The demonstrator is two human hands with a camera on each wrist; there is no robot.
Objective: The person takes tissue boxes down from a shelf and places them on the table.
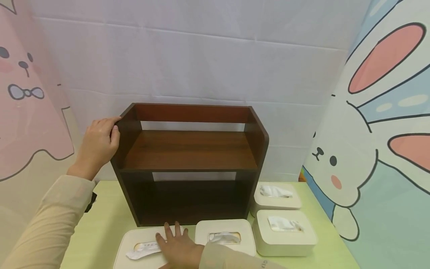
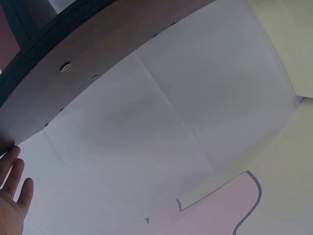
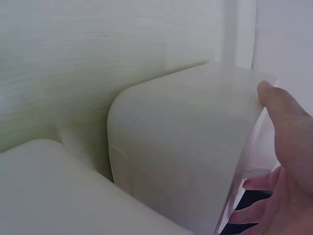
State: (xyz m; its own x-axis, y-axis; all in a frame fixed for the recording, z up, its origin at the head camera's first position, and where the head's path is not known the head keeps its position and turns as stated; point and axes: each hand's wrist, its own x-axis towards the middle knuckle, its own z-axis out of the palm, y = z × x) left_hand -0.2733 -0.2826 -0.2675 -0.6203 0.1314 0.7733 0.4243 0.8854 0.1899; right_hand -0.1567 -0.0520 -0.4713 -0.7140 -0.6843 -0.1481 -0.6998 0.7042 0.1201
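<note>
My left hand (image 1: 99, 144) touches the upper left side panel of a dark brown two-tier wooden shelf (image 1: 191, 149). In the left wrist view, its fingers (image 2: 14, 181) reach fairly straight toward the panel's edge; the thumb is not visible there. My right hand (image 1: 179, 248) rests with spread fingers on top of a cream tissue box (image 1: 134, 243) in front of the shelf. The right wrist view shows the thumb (image 3: 279, 100) at that box's upper edge. A second tissue box (image 1: 225, 226) stands just right of the right hand.
Two more tissue boxes, a front one (image 1: 285, 239) and a rear one (image 1: 279, 204), stand right of the shelf. All sit on a pale green table (image 1: 97, 220). A white cloth wall (image 1: 201, 63) rises behind, with cartoon panels at both sides.
</note>
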